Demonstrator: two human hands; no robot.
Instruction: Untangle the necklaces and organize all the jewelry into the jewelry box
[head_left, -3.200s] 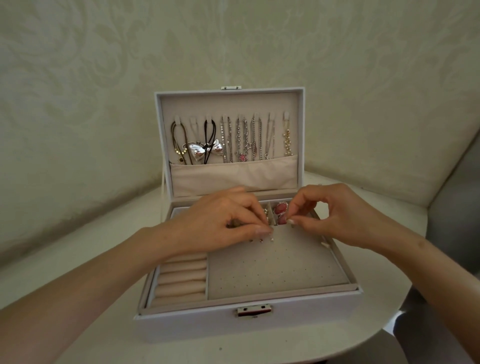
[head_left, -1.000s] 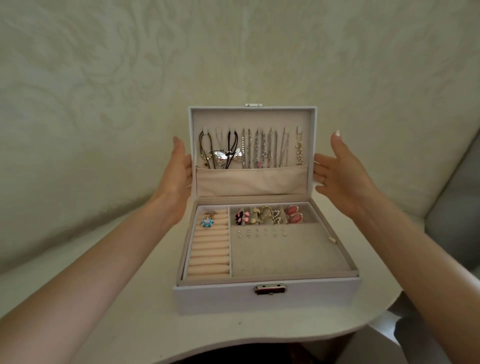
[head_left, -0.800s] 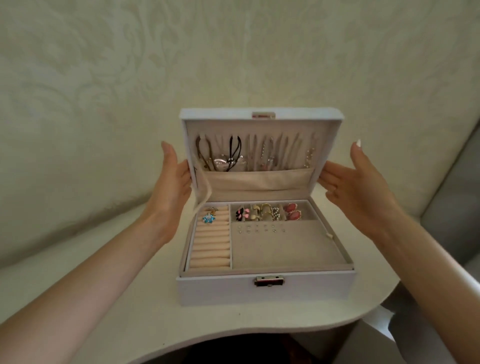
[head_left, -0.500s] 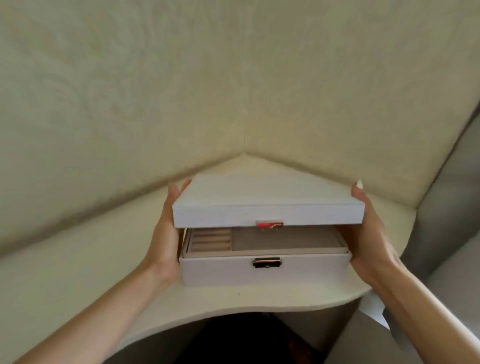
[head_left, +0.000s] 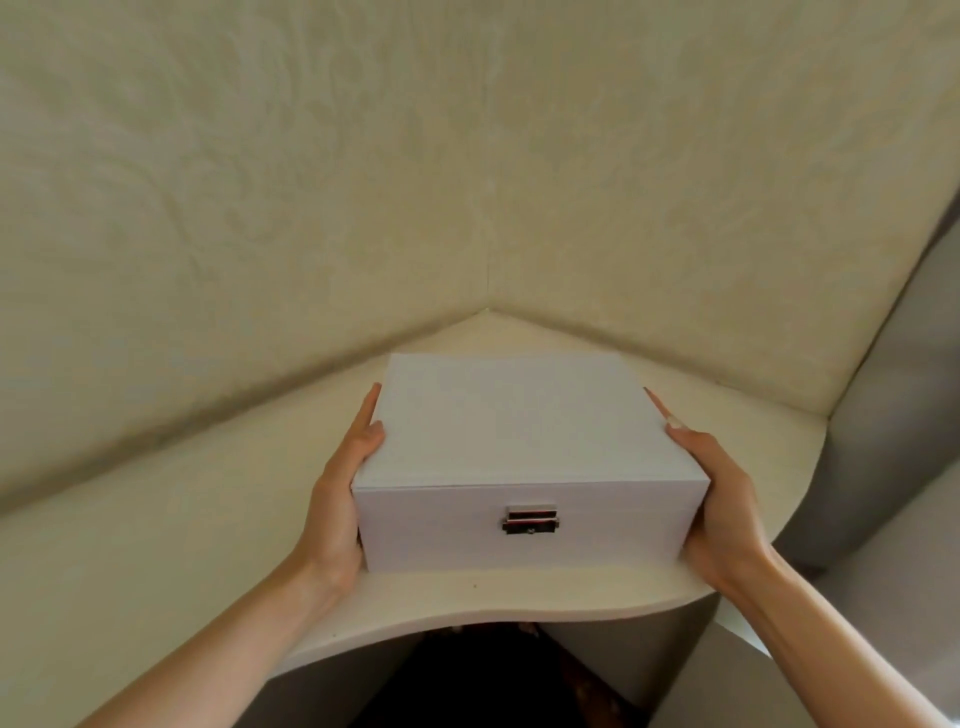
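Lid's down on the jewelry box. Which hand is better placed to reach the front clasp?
Toss-up; I'd default to right. Left hand and right hand both lie flat against the jewelry box sides, and the clasp sits mid-front, about equally far from each. Left can steady the box.

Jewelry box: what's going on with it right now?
A person holds the box between both hands, the left hand flat against its left side and the right hand against its right. The lid is down, and the box stands on the corner table. The latch sits at the front; whether it is fastened is unclear.
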